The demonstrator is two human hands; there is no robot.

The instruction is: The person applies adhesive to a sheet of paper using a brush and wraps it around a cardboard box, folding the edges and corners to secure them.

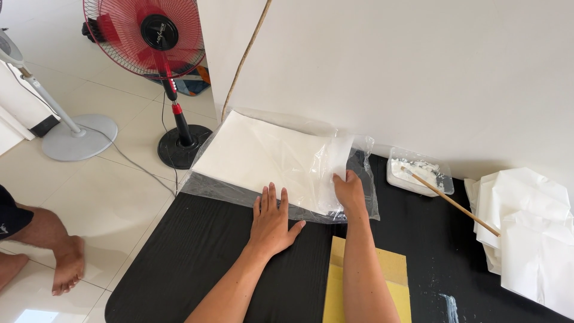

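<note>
- Right hand [350, 192], centre of the frame: the fingers are curled together over the right-hand edge of a stack of white paper sheets [263, 158], the grip clamped on that edge where the clear plastic bag [359, 197] wraps it.
- Left hand [272, 220], just left of the right hand: lies flat, palm down, fingers spread apart and holding nothing; the fingertips press on the near edge of the bag and paper, the heel of the hand on the black surface [197, 257].
- White paper sheets: a flat rectangular stack inside the clear bag, set at a slant in the upper centre; its far left corner overhangs the surface edge.
- Yellow envelope [391, 281], lower centre: lies on the surface under the right forearm, partly hidden by it.
- Shallow clear tray [442, 179], right of the bag: holds white paste, with a thin wooden stick [454, 203] resting in it and slanting toward the lower right.
- Folded white bags [526, 233], right edge: piled on the surface.
- Red standing fan [152, 36], upper left, on the tiled floor [89, 197]; a grey fan base [78, 136] stands beside it.
- Another person's bare foot [67, 263], lower left, on the floor.
</note>
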